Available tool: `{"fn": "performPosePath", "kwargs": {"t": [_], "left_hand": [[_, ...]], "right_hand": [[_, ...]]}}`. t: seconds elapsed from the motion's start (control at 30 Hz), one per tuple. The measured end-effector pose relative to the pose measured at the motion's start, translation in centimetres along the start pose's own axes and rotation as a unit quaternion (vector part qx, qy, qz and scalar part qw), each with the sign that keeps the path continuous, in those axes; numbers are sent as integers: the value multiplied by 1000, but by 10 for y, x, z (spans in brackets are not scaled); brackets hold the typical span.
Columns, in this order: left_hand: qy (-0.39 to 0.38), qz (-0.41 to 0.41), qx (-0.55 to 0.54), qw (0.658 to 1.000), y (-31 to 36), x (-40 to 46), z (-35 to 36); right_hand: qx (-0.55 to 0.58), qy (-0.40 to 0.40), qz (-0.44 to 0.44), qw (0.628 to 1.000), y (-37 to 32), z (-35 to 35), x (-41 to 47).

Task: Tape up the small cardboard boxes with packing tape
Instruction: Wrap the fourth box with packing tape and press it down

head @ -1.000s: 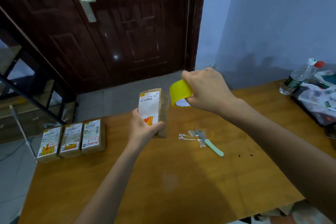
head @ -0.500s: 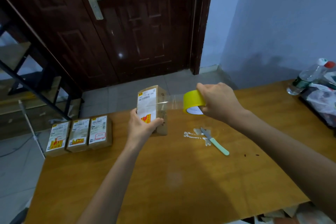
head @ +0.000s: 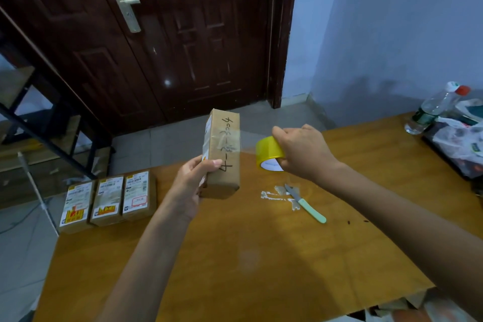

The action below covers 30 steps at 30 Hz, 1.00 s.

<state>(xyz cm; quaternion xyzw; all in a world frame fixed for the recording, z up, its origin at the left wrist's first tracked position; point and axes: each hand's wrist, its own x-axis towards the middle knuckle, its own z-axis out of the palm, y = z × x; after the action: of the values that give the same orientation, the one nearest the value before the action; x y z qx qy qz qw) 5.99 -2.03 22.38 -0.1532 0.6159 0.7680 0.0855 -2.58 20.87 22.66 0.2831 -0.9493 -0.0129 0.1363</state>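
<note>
My left hand (head: pixel 192 180) grips the lower end of a small cardboard box (head: pixel 224 154), held upright above the wooden table (head: pixel 261 269). Handwritten digits run down the box's brown face that is turned toward me. My right hand (head: pixel 300 151) holds a yellow roll of clear packing tape (head: pixel 268 152) just right of the box. A stretch of clear tape runs from the roll to the box's upper half. Three more small boxes (head: pixel 108 198) with printed labels lie side by side at the table's left edge.
A small knife with a mint-green handle (head: pixel 307 205) lies on the table beside scraps of tape. At the far right stand a plastic bottle (head: pixel 433 108) and a dark tray with plastic bags (head: pixel 460 144). A dark door (head: pixel 170 34) and tiled floor lie beyond.
My left hand has turned the box so its handwritten face shows instead of the label. My right hand pulled the roll away to the right, drawing out more tape.
</note>
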Motion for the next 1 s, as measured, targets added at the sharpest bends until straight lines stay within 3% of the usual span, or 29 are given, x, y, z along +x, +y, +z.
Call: {"fn": "performPosePath", "kwargs": {"t": [0.23, 0.4, 0.6, 0.83, 0.93, 1.0], "left_hand": [[-83, 7, -91, 992, -2, -5, 11], [-141, -9, -180, 974, -11, -1, 11], [-183, -21, -183, 966, -9, 9, 15], [-44, -25, -22, 998, -2, 21, 23], [-21, -25, 139, 990, -2, 23, 43], [40, -1, 231, 972, -8, 27, 52]], "right_hand": [[33, 10, -1, 999, -9, 3, 1], [22, -25, -3, 999, -13, -4, 7], [10, -30, 0, 1000, -18, -20, 11], [-37, -17, 25, 999, -18, -29, 20], [-59, -31, 12, 998, -25, -27, 21], [-55, -39, 13, 998, -28, -27, 22]]}}
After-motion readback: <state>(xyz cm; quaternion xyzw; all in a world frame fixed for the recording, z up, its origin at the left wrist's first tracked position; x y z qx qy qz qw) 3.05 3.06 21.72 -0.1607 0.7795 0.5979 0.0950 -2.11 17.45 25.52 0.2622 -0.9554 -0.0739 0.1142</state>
